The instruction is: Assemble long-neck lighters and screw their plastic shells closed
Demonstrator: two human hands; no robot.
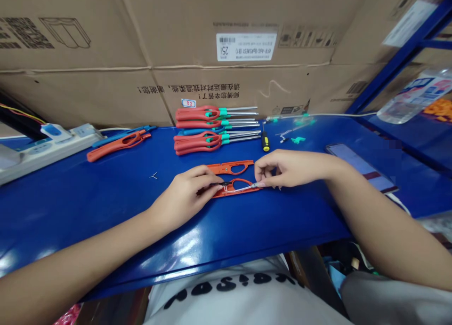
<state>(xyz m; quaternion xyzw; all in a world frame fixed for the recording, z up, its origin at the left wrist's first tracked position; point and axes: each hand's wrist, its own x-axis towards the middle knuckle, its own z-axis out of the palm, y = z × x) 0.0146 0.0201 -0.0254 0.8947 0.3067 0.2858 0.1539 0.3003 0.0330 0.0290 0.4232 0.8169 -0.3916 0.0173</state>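
Pinching a thin bent wire [247,188] between thumb and fingertips, the right hand [289,169] is nearly closed, steadying the wire against an orange-red plastic handle [237,191] that lies flat on the blue table [88,212]. The left hand [189,193], curled with its fingers together, bears on the near end of the handle and appears to hold a slim dark pin [215,184], though the fingers partly hide it. Lying flat, the handle likely gives both hands a firm base for such fine work. A matching handle piece [229,167] of smooth, hard plastic lies just beyond. Farther back, red tools with green collars and steel rods [215,127] are laid in tidy parallel rows against cardboard boxes [176,33], apparently grouped away from the working area. A yellow-and-black screwdriver [265,141] lies just to their right, near small green plastic bits [298,139].
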